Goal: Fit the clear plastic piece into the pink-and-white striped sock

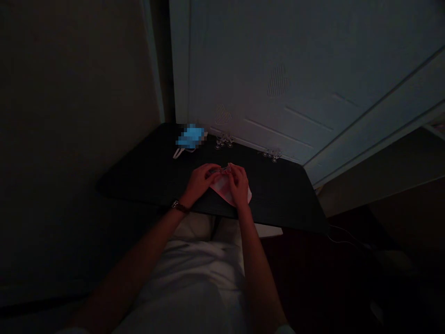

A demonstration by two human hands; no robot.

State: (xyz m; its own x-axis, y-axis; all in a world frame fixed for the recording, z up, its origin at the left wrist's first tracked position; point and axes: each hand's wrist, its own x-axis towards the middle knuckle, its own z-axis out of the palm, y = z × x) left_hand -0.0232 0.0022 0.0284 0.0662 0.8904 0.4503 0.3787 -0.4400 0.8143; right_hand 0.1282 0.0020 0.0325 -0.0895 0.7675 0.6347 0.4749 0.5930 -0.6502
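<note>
Over the front part of a dark table (281, 195), both my hands are at a pink and pale cloth-like piece (224, 188). My left hand (200, 183) pinches its upper left edge between thumb and fingers. On the other side, my right hand (239, 183) closes on the upper right edge, with the piece spreading below and behind it. A small shiny, clear-looking bit (225, 169) shows between the fingertips; dim light hides what it is. The fingertips are close together but apart.
Beyond my hands lie two clusters of small shiny clear things, one cluster (224, 140) near the middle and another cluster (272, 154) to the right. A blurred, glowing blue screen (190, 137) stands at back left. A pale panel (250, 69) with heart shapes rises behind the table.
</note>
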